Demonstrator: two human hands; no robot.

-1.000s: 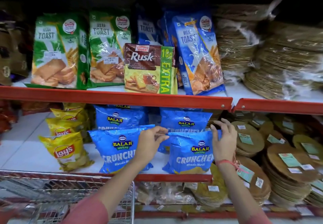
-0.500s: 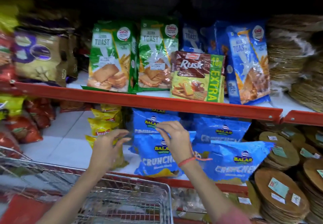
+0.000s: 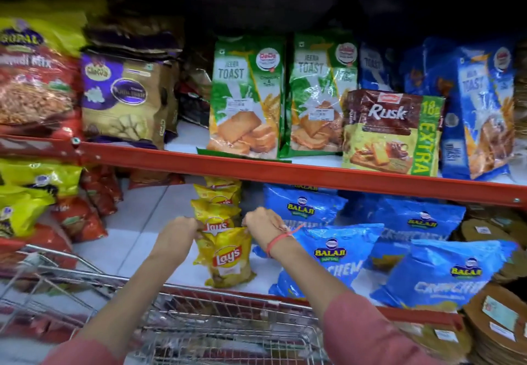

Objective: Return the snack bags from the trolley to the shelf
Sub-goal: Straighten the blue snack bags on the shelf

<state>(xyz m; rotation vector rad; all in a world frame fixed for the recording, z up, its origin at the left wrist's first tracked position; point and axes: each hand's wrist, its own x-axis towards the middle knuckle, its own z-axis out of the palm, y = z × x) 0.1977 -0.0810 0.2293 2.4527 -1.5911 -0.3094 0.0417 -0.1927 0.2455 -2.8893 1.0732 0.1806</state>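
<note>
Both the left hand (image 3: 178, 229) and right hand (image 3: 261, 222) pinch the Lay's bag (image 3: 228, 253) at its top corners on the lower shelf (image 3: 137, 222), the trolley (image 3: 199, 322) seemingly empty, so little looks left.

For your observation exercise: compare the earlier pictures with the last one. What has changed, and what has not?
Both hands left the blue Balaji bags and moved left to the yellow Lay's bags: left hand and right hand now grip the upper edges of the front ones. The Balaji bags, toast packs and Rusk pack kept their places.
</note>
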